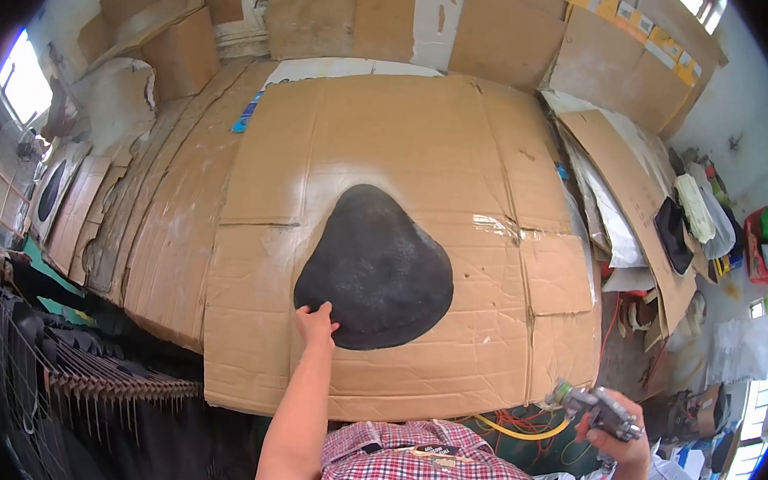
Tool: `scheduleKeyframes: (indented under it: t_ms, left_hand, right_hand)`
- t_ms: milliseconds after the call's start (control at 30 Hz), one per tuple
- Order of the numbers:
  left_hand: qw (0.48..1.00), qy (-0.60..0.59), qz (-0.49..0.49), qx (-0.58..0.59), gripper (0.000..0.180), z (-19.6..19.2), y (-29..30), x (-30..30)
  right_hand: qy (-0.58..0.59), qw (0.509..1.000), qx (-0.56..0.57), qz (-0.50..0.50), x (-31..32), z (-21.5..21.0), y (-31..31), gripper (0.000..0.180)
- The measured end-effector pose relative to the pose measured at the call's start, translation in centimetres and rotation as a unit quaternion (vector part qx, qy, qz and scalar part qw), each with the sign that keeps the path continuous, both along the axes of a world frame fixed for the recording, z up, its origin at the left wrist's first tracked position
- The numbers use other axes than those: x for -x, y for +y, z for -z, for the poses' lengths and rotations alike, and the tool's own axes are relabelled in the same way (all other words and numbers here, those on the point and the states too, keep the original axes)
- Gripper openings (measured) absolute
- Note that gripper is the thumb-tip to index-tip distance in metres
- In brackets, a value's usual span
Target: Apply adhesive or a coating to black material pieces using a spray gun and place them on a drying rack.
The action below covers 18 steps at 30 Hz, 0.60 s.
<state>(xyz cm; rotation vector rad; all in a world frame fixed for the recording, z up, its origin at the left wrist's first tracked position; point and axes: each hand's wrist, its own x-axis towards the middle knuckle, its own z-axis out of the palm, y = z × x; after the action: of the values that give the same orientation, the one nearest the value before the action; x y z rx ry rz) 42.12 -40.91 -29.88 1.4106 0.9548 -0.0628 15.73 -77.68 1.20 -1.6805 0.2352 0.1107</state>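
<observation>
Nearer, the left hand (316, 323) rests slightly parted fingers on a black rounded piece (377, 271) lying ahead and rightward, narrow end away, grip unclear; the right hand (623, 439) clasps a spray gun (601, 411).

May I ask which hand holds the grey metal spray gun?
The right hand holds the spray gun; the left hand touches the black, rounded-triangular piece on brown cardboard.

The left hand (316, 324) covers a bit of the black piece (377, 271), can't tell if any fingertips go under it. Down-right of that piece, the right hand (622, 446) hides the spray gun (603, 411) grip. Down-left of it, the dark hanging stuff (116, 431) is too murky to sort out, tbh.
</observation>
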Motion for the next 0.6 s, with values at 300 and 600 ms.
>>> scheduleKeyframes:
  t_ms: [300,600]
  left_hand:
    - [0.991,-0.010,-0.010,0.137,0.045,1.0,-1.1,0.2]
    - [0.864,-0.337,0.131,0.350,0.032,-16.0,-5.9,-10.6]
  right_hand:
    - [-0.045,0.998,-0.033,0.028,-5.3,2.3,2.2,0.053]
    - [-0.004,0.996,-0.091,0.021,-7.0,7.1,1.3,0.056]
